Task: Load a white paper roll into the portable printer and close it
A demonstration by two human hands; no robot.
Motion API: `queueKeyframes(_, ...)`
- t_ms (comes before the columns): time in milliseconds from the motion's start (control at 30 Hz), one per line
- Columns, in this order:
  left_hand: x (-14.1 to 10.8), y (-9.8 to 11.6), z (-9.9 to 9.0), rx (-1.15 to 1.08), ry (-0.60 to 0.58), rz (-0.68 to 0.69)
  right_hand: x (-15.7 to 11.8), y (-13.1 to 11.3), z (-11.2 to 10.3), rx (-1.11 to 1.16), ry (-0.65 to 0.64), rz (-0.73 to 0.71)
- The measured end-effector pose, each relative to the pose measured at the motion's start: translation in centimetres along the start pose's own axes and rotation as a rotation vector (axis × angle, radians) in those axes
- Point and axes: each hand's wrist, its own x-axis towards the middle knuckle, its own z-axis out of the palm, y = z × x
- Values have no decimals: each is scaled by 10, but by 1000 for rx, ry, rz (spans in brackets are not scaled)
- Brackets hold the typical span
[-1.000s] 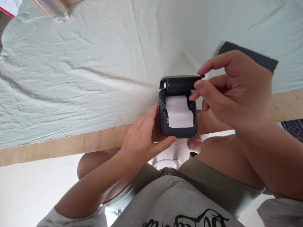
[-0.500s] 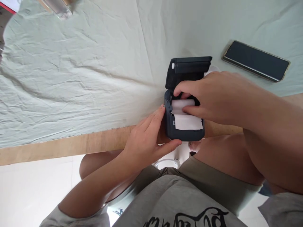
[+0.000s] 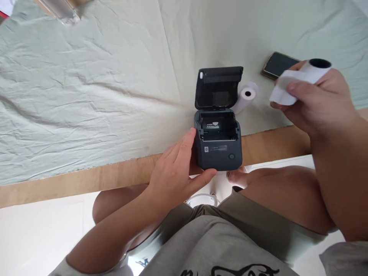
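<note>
A dark blue-grey portable receipt printer rests at the table's front edge. Its lid is swung up, and the paper bay shows no roll inside. My left hand steadies the printer, fingertips along its left side and thumb at the front corner. Off to the right, my right hand grips a paper roll with a wide dark core, a loose flap of paper under the thumb. A second, narrow-cored paper roll lies just behind the printer's right side.
Beyond my right hand lies a phone, partly covered by that hand. Pale green cloth covers the table up to a bare wooden edge. A clear object stands at the far left.
My right hand has lifted the paper roll out of the printer and carried it to the right. The left hand stays against the printer.
</note>
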Motion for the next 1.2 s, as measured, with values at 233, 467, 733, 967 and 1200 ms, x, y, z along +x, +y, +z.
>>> queueKeyframes(233,-1,-3,2,46,-2,-6,4,14,-1,-566,117,-156)
queueKeyframes(467,1,3,0,59,14,9,11,27,-7,-707,92,-106)
queueKeyframes(733,1,5,-1,-28,-6,-42,-13,-1,1,-903,21,-633)
queueKeyframes(967,0,3,1,13,21,25,-12,-2,28,-870,-248,-571)
queueKeyframes(1200,2,4,-1,-12,11,-20,-11,-7,36,-957,-205,-420)
